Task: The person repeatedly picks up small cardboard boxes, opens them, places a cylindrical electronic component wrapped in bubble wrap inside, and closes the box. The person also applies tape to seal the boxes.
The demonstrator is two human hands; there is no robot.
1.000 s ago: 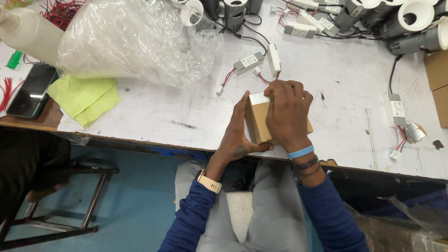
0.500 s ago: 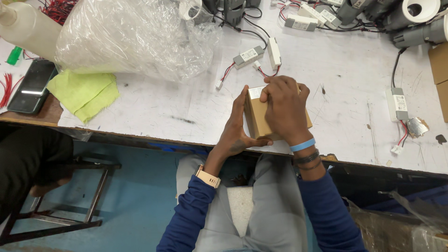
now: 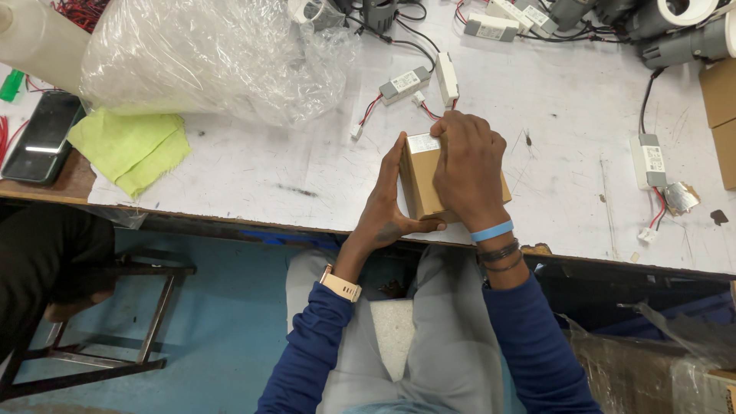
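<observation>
So the biggest thing here is the scuffed white worktop [image 3: 253, 172], which fills most of the view. On its far left is a big crumpled clear plastic bag [image 3: 207, 54], with a yellow-green cloth [image 3: 130, 146] just near of it and a black phone [image 3: 42, 138] by the left edge.

The small brown cardboard box [image 3: 420, 184] is the thing being handled. It's at the near edge of the worktop, about the middle, right in front of the person, and it has a white label [image 3: 423, 142] at its far top corner.

The left hand [image 3: 387, 207] cups the left side of the box, fingers pressed together flat along that wall and the thumb hooked under the near corner. The right hand [image 3: 468, 169] lies over the top, fingers close together and curled down over the far edge, so both hands are clamped on it.

To me it looks like the top of the box is being pressed shut. I can't see any flaps under that palm though. I'd guess whatever follows needs the left hand to hold the box steady so it doesn't slide off the near edge.

Smaller stuff: a white rectangular driver with red wires [image 3: 404, 83] lies just far of the box, and another one [image 3: 648, 159] lies off to the right
</observation>
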